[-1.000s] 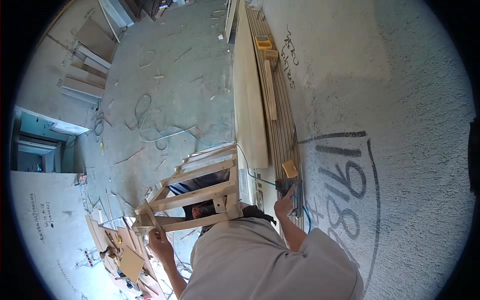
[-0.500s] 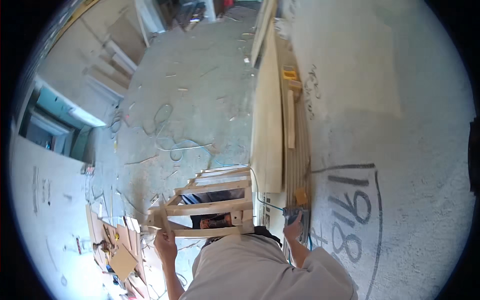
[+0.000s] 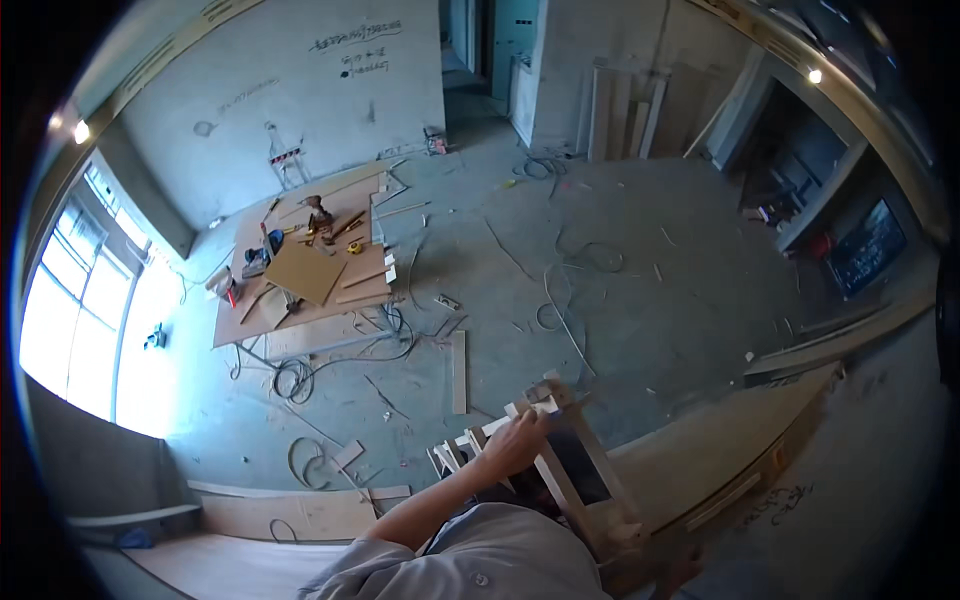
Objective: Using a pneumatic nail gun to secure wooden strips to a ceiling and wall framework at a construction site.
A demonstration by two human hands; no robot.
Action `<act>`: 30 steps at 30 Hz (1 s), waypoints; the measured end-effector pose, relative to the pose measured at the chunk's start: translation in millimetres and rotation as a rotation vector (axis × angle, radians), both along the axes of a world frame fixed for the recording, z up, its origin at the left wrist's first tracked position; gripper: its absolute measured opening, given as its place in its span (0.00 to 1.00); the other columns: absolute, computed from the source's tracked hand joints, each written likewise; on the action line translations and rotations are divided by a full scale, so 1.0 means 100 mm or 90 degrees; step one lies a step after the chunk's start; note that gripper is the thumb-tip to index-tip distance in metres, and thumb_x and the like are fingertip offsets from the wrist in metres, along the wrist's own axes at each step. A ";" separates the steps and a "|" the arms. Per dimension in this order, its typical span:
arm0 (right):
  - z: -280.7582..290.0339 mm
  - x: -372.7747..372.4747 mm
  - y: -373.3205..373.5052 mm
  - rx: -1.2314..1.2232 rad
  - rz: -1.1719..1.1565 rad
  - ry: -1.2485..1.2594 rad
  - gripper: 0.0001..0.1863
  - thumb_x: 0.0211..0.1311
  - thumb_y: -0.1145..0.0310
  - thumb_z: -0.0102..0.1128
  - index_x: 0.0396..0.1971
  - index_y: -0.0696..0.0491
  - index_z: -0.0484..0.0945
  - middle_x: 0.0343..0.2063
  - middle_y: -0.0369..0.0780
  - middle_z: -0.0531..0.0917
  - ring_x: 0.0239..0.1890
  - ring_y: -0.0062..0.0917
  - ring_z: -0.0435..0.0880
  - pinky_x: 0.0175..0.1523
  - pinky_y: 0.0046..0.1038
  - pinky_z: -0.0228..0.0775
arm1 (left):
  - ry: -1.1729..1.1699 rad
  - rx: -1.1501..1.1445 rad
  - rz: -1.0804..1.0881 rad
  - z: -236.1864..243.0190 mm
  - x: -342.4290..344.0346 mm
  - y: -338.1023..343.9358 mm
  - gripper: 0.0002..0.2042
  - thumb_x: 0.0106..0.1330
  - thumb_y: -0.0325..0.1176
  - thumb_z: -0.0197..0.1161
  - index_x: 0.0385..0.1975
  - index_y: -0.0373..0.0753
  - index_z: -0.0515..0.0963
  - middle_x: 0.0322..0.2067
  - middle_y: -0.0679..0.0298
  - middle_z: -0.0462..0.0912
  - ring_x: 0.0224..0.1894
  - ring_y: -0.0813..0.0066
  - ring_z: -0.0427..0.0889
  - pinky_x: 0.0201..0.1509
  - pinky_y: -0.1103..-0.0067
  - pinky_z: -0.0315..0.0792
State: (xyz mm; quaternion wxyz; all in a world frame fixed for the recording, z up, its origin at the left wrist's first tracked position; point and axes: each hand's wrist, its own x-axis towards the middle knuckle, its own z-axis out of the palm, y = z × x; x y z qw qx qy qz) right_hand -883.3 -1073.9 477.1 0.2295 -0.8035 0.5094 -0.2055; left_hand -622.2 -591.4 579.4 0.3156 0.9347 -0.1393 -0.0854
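Observation:
My left hand (image 3: 515, 443) is closed at the top end of a wooden stepladder (image 3: 560, 480), its fingers curled over the pale timber there. The ladder's rungs and side rails spread out just in front of my body, and dark gaps show between them. Low at the right, my right hand (image 3: 683, 568) is in shadow beside the ladder's near end and the wall. Its fingers are dim and blurred, so I cannot see whether anything is in them.
A makeshift worktable (image 3: 235, 322) at the left carries a square board (image 3: 305, 272), a drill (image 3: 318, 210) and a yellow tape measure (image 3: 355, 249). Cables and wood scraps litter the floor. Long wooden sheets (image 3: 720, 440) lie along the right wall.
My view has swung left, bringing the worktable and bright window into sight. My right hand, earlier on a hose-fed tool atop the stacked boards, is now in shadow. The left stays at the ladder.

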 end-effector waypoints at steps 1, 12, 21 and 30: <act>0.44 0.34 -0.05 -0.006 0.037 0.001 0.25 0.68 0.62 0.59 0.60 0.60 0.70 0.53 0.50 0.79 0.51 0.40 0.80 0.56 0.36 0.72 | -0.043 -0.004 -0.008 -0.09 -0.02 0.07 0.13 0.65 0.33 0.57 0.46 0.33 0.72 0.44 0.49 0.77 0.47 0.46 0.80 0.48 0.60 0.76; 0.96 2.21 1.97 0.075 0.645 0.092 0.23 0.75 0.57 0.44 0.57 0.59 0.73 0.47 0.55 0.81 0.52 0.44 0.80 0.51 0.43 0.72 | -0.027 -0.306 -0.099 -0.12 -0.25 0.39 0.12 0.70 0.34 0.53 0.46 0.32 0.68 0.43 0.49 0.74 0.47 0.48 0.77 0.47 0.63 0.75; 1.12 2.24 2.90 -0.190 0.498 0.244 0.25 0.75 0.50 0.39 0.47 0.54 0.80 0.37 0.52 0.85 0.40 0.54 0.82 0.43 0.51 0.72 | 0.124 -0.144 0.026 -1.84 -1.15 2.16 0.09 0.66 0.29 0.53 0.42 0.32 0.68 0.40 0.49 0.74 0.41 0.48 0.79 0.44 0.61 0.76; 0.95 2.21 2.79 -0.285 0.409 0.189 0.27 0.75 0.49 0.40 0.39 0.55 0.83 0.32 0.53 0.85 0.35 0.54 0.82 0.38 0.49 0.71 | 0.277 -0.081 0.488 -2.51 -2.13 3.65 0.07 0.68 0.30 0.54 0.39 0.33 0.71 0.36 0.42 0.77 0.41 0.38 0.78 0.44 0.54 0.70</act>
